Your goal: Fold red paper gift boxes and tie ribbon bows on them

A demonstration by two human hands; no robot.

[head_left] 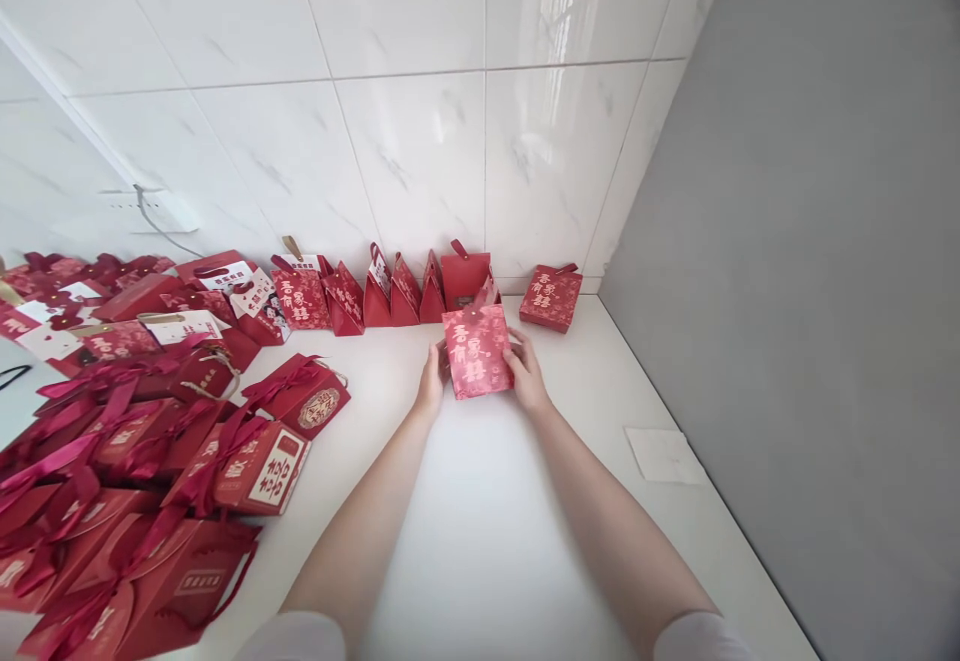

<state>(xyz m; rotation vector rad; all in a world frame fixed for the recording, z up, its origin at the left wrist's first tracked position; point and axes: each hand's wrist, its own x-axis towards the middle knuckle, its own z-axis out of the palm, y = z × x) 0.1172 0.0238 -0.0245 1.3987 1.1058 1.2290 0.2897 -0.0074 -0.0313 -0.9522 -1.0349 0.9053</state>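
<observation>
Between my two hands is a red gift box (478, 353) with gold Chinese lettering and a floral print, its front tilted towards me. My left hand (433, 376) grips its left edge, with the fingers partly behind it. On the right edge, my right hand (525, 371) closes with thumb and fingers. Just behind stands another red box (466, 276) with a ribbon loop, partly covered by the held one. A similar lettered box (551, 297) lies to the right, near the wall.
Several triangular red boxes (406, 291) line the tiled wall. Many ribboned red boxes (262, 466) crowd the left side of the white table (480, 531). A white paper square (664, 455) lies at right, beside a grey panel (817, 271). A wall socket (154, 211) has a cable.
</observation>
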